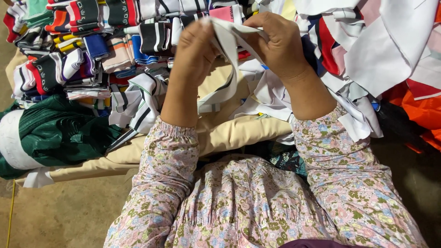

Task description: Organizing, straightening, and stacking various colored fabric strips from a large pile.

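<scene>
Holding a white strip of cloth (228, 69) up in front of the chest, both hands are lifted above a heap of fabric. The left hand (195, 53) has its fingers curled shut on the near end of the strip. The right hand (275, 43) pinches the other end of the fold, so each grip is tight on the same piece. The strip has a thin dark line along it and hangs down between the two wrists. Its loose end dangles just over a tan cloth (229, 133) that covers the surface.

Both arms wear flowery pink sleeves (161, 183).

Behind the left hand sit stacks of folded striped bands (73, 46) in red, black, blue, orange and white. They are packed close together. Next to them on the left lies a dark green bundle (59, 128) with a white end. Under and behind the right hand is a messy pile of white scraps (363, 50). Some orange cloth (422, 110) peeks out at the far right.
</scene>
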